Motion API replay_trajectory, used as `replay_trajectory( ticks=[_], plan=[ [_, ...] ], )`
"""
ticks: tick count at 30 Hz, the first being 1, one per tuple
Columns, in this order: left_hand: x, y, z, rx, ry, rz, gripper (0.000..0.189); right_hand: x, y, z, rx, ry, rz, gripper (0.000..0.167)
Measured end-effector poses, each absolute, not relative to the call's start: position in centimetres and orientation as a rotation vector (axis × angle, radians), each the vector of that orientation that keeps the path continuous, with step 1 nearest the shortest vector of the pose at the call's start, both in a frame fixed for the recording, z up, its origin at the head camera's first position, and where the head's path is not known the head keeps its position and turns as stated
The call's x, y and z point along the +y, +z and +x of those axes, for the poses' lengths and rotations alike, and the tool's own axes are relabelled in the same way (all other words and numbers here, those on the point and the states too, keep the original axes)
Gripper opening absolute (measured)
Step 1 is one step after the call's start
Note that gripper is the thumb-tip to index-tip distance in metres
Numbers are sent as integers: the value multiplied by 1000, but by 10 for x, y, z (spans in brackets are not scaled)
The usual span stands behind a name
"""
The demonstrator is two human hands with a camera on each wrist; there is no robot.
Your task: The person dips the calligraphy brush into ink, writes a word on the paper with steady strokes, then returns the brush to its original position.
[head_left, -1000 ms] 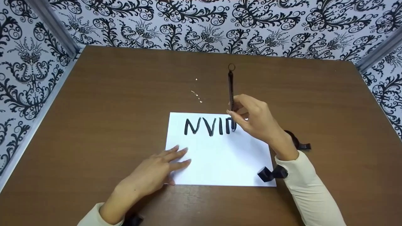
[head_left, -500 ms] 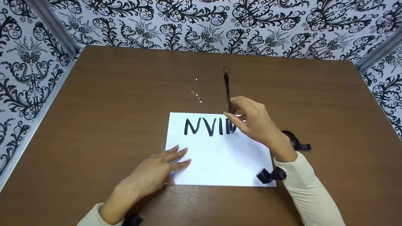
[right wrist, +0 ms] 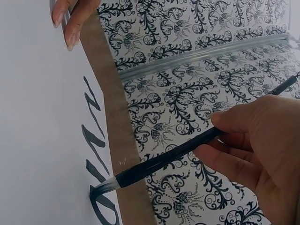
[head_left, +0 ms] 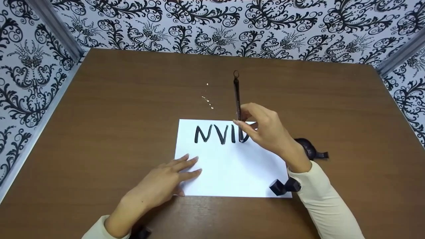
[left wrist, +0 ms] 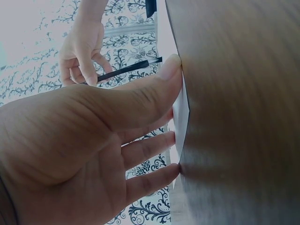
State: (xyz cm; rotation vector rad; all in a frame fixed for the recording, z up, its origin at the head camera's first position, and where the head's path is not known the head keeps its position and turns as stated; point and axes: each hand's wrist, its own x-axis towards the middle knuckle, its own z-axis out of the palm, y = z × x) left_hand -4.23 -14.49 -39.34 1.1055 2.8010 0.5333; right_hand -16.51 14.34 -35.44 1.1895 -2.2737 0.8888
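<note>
A white sheet of paper (head_left: 229, 172) lies on the brown table, bearing bold black letters (head_left: 220, 134) that read NVI and a D-like shape. My right hand (head_left: 265, 129) pinches a black brush (head_left: 237, 96) with a ring at its top end, held nearly upright. In the right wrist view the brush (right wrist: 159, 161) leans, and its inked bristles touch the paper at the D-like shape's stroke. My left hand (head_left: 162, 184) rests on the sheet's left edge with spread fingers. The left wrist view shows the thumb (left wrist: 164, 75) and fingertips pressing at that edge.
Small white specks (head_left: 208, 100) lie on the table (head_left: 139, 86) beyond the sheet. A black strap (head_left: 308, 148) and black block (head_left: 285, 187) are on my right wrist; the block overhangs the sheet's lower right corner. Patterned wallpaper (head_left: 219, 33) borders the table.
My right hand has moved left and slightly toward me with the brush, from the D-like shape's curve to its upright stroke. My left hand has stayed in place.
</note>
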Motion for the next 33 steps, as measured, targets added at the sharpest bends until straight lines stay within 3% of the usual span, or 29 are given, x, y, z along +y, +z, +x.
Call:
replay_trajectory(
  ticks=[17,33],
  plan=[
    [-146,-394,-43,2796,543,1097,62,156,-329,-157,-2104,1105,1094,25],
    [-144,-395,-43,2806,547,1110,63,200,-356,-169,-2129,1015,996,27]
  ],
)
